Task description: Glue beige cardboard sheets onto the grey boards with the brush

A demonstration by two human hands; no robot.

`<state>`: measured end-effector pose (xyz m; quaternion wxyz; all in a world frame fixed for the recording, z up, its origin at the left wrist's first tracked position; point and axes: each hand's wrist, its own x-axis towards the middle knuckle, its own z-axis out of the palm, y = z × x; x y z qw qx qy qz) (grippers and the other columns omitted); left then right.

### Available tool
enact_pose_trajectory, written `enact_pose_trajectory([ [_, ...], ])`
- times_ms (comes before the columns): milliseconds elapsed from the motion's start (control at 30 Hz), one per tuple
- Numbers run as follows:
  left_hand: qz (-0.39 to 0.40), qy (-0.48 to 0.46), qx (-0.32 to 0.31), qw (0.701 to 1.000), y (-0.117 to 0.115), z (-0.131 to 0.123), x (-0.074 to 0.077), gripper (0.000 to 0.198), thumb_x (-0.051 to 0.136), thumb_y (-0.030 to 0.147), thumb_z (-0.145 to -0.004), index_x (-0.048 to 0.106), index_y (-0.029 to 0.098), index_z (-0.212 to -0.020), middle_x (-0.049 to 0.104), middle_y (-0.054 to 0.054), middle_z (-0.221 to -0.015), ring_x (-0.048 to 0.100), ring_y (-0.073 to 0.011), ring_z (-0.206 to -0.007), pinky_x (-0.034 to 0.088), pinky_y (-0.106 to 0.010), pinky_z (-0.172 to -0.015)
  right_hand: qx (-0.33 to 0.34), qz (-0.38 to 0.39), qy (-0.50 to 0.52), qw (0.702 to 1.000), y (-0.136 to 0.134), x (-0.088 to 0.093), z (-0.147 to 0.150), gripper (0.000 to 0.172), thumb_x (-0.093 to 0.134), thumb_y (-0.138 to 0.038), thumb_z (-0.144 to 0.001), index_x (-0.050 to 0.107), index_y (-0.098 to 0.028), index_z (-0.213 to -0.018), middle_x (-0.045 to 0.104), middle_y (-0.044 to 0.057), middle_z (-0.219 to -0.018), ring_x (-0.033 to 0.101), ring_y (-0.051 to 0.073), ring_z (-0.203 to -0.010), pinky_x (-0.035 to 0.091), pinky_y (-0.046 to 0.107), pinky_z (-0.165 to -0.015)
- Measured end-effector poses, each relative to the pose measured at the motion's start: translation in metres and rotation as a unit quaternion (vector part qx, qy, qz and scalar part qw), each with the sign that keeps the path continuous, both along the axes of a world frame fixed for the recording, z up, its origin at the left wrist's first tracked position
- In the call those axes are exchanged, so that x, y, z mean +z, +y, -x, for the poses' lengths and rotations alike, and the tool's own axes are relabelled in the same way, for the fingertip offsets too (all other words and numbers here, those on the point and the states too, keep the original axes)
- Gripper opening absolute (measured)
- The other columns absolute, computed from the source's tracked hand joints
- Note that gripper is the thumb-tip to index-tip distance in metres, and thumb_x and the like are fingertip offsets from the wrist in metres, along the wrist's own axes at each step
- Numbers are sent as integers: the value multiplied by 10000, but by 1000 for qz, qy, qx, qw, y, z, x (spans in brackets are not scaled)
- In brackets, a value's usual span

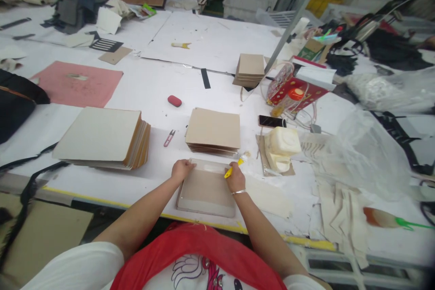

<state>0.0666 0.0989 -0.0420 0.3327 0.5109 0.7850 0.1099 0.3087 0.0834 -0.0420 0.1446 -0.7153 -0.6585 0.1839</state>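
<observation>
A flat beige board (207, 190) with a clear sheet (210, 167) along its far edge lies in front of me. My left hand (182, 170) is closed on its far left corner, thumb and fingers pinched together. My right hand (235, 178) grips a yellow-handled brush (229, 172) and rests at the far right corner. The bristles point away toward the table. Just beyond the board stands a stack of beige boards (213, 128). A larger stack of pale boards (98, 133) is to the left, with pink thread snips (169, 138) between the stacks.
A cut-open white plastic jug (282, 142) stands on cardboard at the right, near a phone (272, 121) and an orange-capped bottle (288, 102). Clear plastic bags (370, 154) and fabric strips (343, 217) lie farther right. A metal pole (297, 16) rises behind.
</observation>
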Motion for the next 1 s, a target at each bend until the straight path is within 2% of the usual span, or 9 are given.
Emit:
enact_pose_trajectory([
  [300,0,-6,1,1000,1,1,-6,361,573,524,-614,505,187,-505,478,22,-454,457,-125,-486,271,-231,-477,7,12,-1,1000,0,3,-1,215,411,-245,-802,442,-174,-1003,549,18,-710,507,138,-626,313,220,-551],
  [433,4,13,-12,1000,1,-2,0,358,566,531,-623,505,191,-531,497,11,-487,484,-140,-519,279,-235,-490,-2,10,-17,1000,2,6,0,247,433,-259,-796,438,-172,-1026,549,31,-759,513,143,-665,325,222,-560],
  [567,-11,80,-27,996,-7,0,13,303,551,491,-668,521,190,-654,553,-20,-623,526,-169,-622,316,-243,-535,-68,-33,-40,996,-1,6,-19,320,453,-292,-782,423,-159,-1071,542,68,-868,517,165,-758,361,242,-611],
  [633,-47,103,-21,993,-19,6,24,241,528,423,-713,521,187,-758,553,-22,-672,530,-166,-661,343,-245,-573,-82,-52,-41,994,-8,6,-36,321,438,-293,-782,422,-155,-1072,537,78,-897,518,175,-787,379,260,-638],
  [733,-169,103,-33,980,-45,31,51,182,458,338,-780,502,184,-867,537,-16,-706,523,-145,-682,383,-250,-645,-75,-111,-28,991,-23,4,-61,306,415,-311,-785,424,-159,-1051,535,83,-917,518,193,-832,399,288,-680],
  [800,-277,122,-44,952,-60,57,75,199,451,337,-793,497,179,-905,544,-35,-755,526,-151,-733,399,-271,-713,-57,-153,-10,987,-33,3,-72,317,412,-351,-791,421,-160,-1044,540,82,-882,523,204,-835,407,304,-694],
  [867,-366,184,-32,912,-69,92,100,306,502,386,-765,483,167,-979,558,-86,-886,521,-194,-873,386,-324,-807,-41,-185,9,982,-40,3,-74,327,422,-383,-786,423,-164,-1028,541,86,-873,527,218,-841,414,318,-702],
  [933,-397,262,-13,880,-73,130,121,484,557,451,-714,447,152,-1078,523,-144,-1062,457,-257,-1042,331,-393,-894,-26,-194,33,980,-45,7,-67,317,426,-395,-780,428,-174,-1006,543,84,-882,535,216,-820,420,317,-689],
  [1000,-359,318,-24,877,-72,168,135,581,567,486,-691,425,144,-1138,480,-168,-1158,403,-300,-1114,286,-440,-927,-18,-179,59,982,-49,15,-55,295,422,-394,-778,435,-181,-982,548,74,-876,544,197,-761,424,303,-656],
])
